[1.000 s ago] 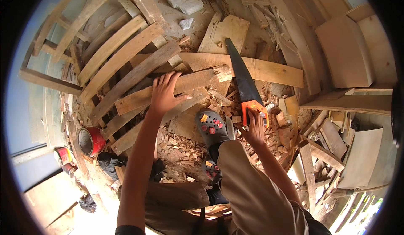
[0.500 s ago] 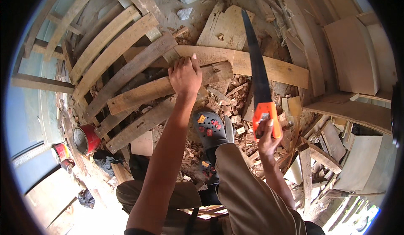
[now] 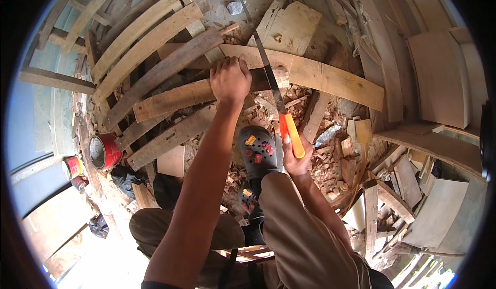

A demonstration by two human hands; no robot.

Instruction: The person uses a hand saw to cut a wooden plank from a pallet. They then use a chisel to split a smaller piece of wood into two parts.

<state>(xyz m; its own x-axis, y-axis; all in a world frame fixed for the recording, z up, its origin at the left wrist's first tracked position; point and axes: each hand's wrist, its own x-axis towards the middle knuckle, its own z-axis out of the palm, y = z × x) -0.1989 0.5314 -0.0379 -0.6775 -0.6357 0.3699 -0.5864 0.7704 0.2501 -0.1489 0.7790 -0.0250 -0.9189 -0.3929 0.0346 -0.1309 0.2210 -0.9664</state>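
My left hand (image 3: 231, 82) is closed over a weathered wooden plank (image 3: 173, 100), its fingers curled round the far edge. My right hand (image 3: 299, 157) grips the orange handle of a handsaw (image 3: 292, 134). The saw's long dark blade points away from me and slants to the left. It crosses the plank near its right end, to the right of my left hand; whether its teeth touch the wood I cannot tell. A longer, lighter board (image 3: 336, 85) lies beyond the plank, partly beneath it.
A grey clog (image 3: 256, 157) is on my foot, just below the plank. Several slatted boards (image 3: 150, 38) lie at the left, near a red can (image 3: 106, 152). Wood chips (image 3: 330, 160) cover the ground. Panels (image 3: 439, 77) and offcuts (image 3: 385, 196) are piled at the right.
The handsaw has moved left and turned, from beside the plank to across its right end. My right hand has come closer to my foot. My left hand still holds the plank.
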